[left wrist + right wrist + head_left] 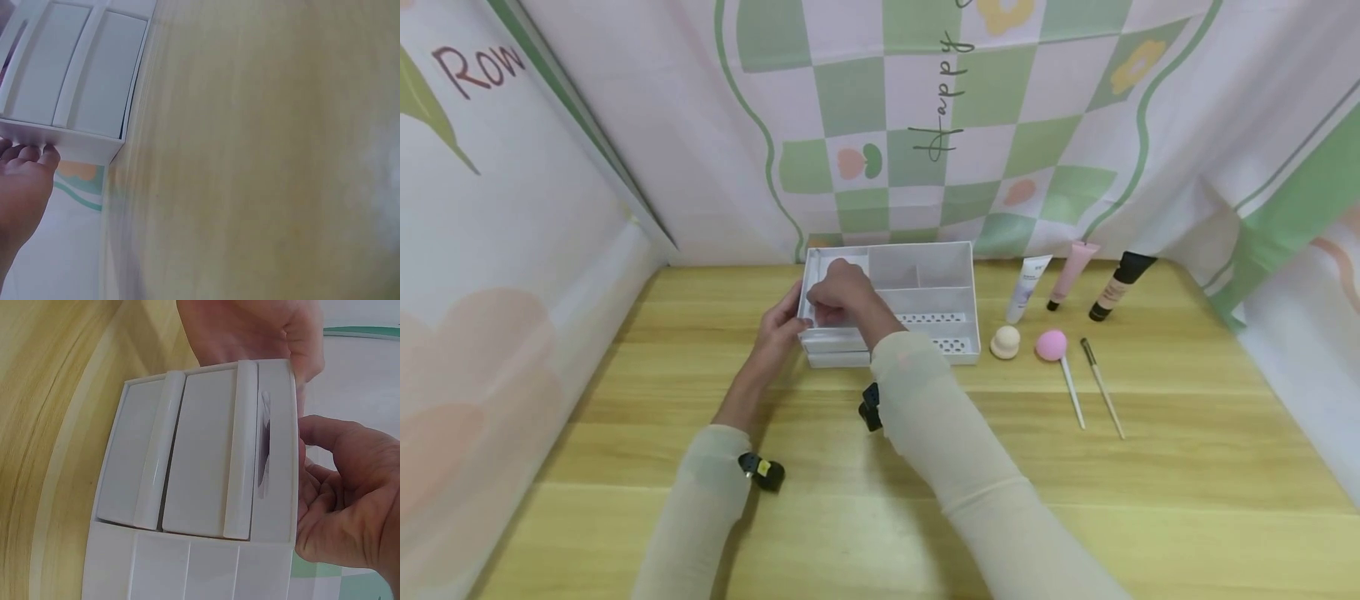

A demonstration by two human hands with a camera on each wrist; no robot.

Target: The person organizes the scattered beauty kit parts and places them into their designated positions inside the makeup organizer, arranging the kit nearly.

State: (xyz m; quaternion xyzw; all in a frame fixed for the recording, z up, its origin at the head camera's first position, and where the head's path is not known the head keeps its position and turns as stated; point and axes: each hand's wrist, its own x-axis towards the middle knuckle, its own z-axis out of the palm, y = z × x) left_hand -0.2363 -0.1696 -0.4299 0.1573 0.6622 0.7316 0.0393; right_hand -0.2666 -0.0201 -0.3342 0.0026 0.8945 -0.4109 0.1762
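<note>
A white desktop organizer [922,292] stands at the back of the table, with two drawers at its front left. My left hand [780,327] holds its left end, thumb over the top edge and fingers along the outer side wall [87,145]. My right hand [844,292] is at the top left compartment, fingers curled. The right wrist view shows this hand [350,494] behind the slotted front panel [278,450]; whether it holds anything is hidden. Whitish and dark purplish shapes show through the slot. The drawer fronts [203,450] look closed.
Right of the organizer stand a white tube [1026,287], a pink tube [1071,277] and a black-and-beige tube [1118,290]. Before them are a cream sponge [1005,342], a pink round-headed stick [1052,345] and a thin brush [1103,387]. Patterned curtain [925,125] hangs behind.
</note>
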